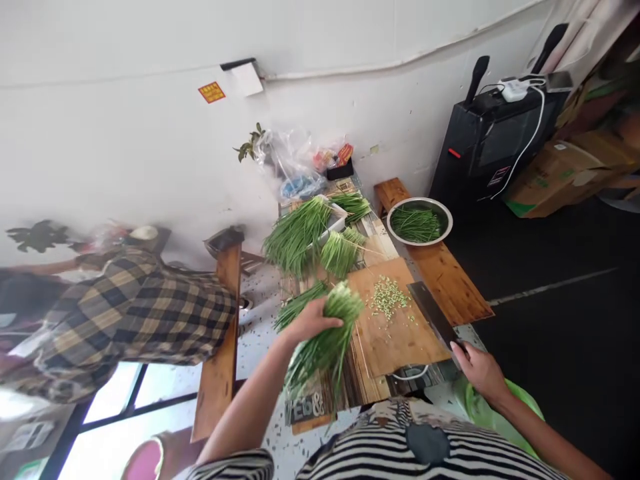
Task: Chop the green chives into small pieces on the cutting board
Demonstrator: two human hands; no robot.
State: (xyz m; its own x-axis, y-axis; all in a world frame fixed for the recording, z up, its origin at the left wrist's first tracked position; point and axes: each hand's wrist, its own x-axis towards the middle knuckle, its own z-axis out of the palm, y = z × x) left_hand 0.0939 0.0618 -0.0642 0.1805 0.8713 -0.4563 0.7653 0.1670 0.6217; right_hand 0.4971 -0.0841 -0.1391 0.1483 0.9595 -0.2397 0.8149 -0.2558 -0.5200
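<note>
- in the left hand (313, 320), a bundle of green chives (327, 350): fingers closed round the stalks near mid-length, both ends free; held off the table, apparently to keep the stalks gathered.
- just beyond that hand, a wooden cutting board (405, 340): a small pile of chopped chive pieces (387, 298) lies on it, with bare board beside, apparently left as working space.
- across from the left hand, the right hand (479, 371): closed on a cleaver (434, 315), the grip partly hidden, the blade beside the board's edge and clear of the pieces.
- farther past the right hand, a steel bowl (450, 220): it holds chives and stands on a wooden bench (450, 287), off the board.
- past the left hand, a heap of long chives (295, 237): on the table, near the board.
- well off to the left hand's side, a person in a plaid shirt (135, 313): standing apart.
</note>
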